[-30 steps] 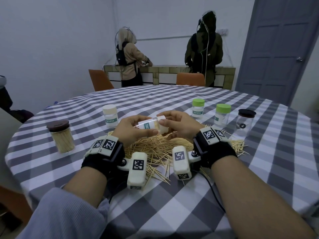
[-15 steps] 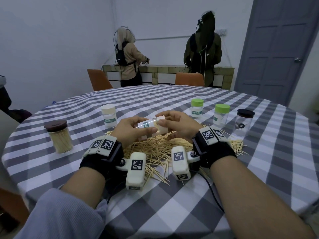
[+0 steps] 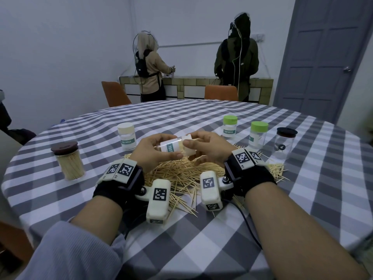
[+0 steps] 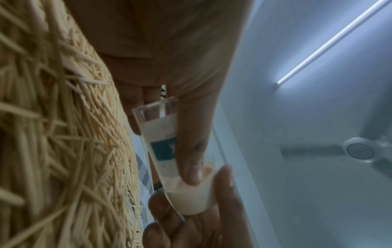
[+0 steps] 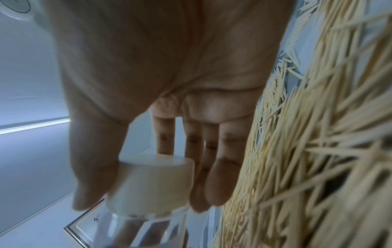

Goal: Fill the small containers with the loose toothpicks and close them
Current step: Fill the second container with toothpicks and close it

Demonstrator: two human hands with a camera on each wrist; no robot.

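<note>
we find both hands raised just above the pile of loose toothpicks (image 3: 181,174) at the near centre of the round table (image 3: 222,229), which carries a grey and white checked cloth. the left hand (image 3: 153,152) is wrapped around the clear body of a small container (image 3: 173,147), thumb laid along the teal-labelled side, and the container lies roughly on its side between the two hands. the right hand (image 3: 207,148) grips the cream lid (image 3: 190,152) at the container's right end, thumb on one side and fingers curled around the other; the right wrist view shows the lid seated on the container mouth, though we cannot tell whether it is fully tightened. toothpicks show through the container wall near the lid. on the table, a cream-lidded container (image 3: 126,136) stands upright just beyond the left hand. two green-lidded containers stand upright beyond the right hand, one farther (image 3: 230,126) and one nearer and to its right (image 3: 258,135). a clear jar with a dark lid (image 3: 285,143) stands at the far right of that row. a larger brown-lidded jar (image 3: 69,161), packed with upright toothpicks, stands well apart on the left. two persons (image 3: 150,65) stand with their backs turned at a counter by the far wall.
</note>
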